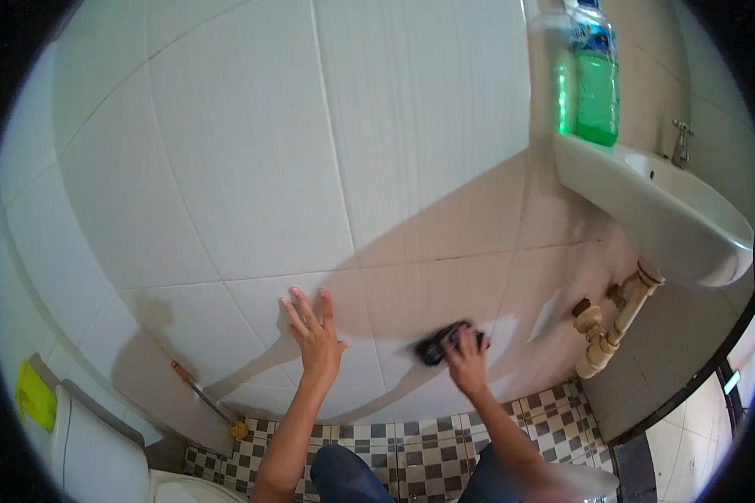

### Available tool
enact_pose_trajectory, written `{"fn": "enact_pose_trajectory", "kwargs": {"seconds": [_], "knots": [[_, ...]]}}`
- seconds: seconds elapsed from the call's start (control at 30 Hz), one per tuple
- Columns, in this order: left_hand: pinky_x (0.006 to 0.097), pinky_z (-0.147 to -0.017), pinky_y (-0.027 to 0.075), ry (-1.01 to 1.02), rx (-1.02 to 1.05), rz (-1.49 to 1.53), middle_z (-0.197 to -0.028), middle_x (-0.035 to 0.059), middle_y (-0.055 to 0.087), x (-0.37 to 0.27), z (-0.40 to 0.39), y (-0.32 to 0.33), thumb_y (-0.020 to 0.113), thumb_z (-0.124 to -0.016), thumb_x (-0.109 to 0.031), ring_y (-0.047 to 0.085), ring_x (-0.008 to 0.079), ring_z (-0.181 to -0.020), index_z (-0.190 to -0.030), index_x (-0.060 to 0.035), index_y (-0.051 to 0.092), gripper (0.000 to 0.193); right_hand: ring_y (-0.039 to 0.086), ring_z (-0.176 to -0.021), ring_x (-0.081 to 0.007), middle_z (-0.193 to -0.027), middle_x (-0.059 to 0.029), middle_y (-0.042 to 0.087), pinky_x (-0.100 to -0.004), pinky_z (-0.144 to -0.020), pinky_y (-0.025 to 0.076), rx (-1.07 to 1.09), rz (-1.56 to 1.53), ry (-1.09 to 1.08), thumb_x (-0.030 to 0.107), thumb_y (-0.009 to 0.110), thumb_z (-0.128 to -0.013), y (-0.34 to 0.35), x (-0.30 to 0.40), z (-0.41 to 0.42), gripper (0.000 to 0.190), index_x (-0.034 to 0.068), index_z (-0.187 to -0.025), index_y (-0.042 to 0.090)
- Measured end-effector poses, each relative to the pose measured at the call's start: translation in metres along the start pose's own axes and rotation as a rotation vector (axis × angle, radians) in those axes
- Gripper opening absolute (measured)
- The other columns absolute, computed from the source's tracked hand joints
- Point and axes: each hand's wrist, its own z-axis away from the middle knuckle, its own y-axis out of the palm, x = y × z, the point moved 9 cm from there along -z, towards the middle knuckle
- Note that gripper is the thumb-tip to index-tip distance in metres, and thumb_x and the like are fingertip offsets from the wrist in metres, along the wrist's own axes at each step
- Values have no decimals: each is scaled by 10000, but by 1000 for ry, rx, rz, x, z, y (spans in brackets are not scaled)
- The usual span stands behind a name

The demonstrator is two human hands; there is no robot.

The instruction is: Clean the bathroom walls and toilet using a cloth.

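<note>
My left hand (316,336) rests with spread fingers against the white wall tiles (270,226) and holds nothing. To its right, my right hand (467,361) grips a black scrubbing brush (437,346) pressed to the lower wall; the brush is blurred, so its exact form is hard to tell. Both forearms reach up from the bottom of the view, above my bent knees in blue trousers.
A washbasin (660,214) juts out at right, with a bottle of green liquid (598,94) on its edge and a drain pipe (629,314) below. A yellow-headed toilet brush (239,430) leans at left, near the toilet tank (100,446). Checkered floor tiles (425,446) lie below.
</note>
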Motion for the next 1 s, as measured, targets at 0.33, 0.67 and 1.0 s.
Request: {"fn": "enact_pose_trajectory", "kwargs": {"seconds": [0.33, 0.67, 1.0], "knots": [[521, -1107, 103, 270, -327, 644, -1517, 224, 62, -52, -1, -96, 668, -805, -234, 28, 404, -1400, -1465, -38, 96, 895, 135, -1387, -413, -1496, -231, 158, -609, -1069, 108, -470, -225, 15, 153, 662, -796, -108, 90, -226, 755, 100, -1422, 243], [681, -1007, 4, 177, -346, 564, -1506, 266, -32, -99, -82, -101, 474, -839, -622, -73, 447, -1384, -1475, -84, 112, 908, 178, -1380, -401, -1491, -237, 174, -549, -1095, 104, -413, -430, -32, 138, 604, -828, -134, 53, -171, 717, 116, -1442, 234], [553, -1087, 117, -276, -1074, 383, -1498, 183, 209, 219, -109, -184, 553, -889, -407, 104, 384, -1396, -1442, -134, 284, 673, 143, -1392, -381, -1502, -195, 176, -558, -1104, 80, -299, 51, -70, 326, 509, -919, -85, 6, -161, 568, 153, -1423, 310]]}}
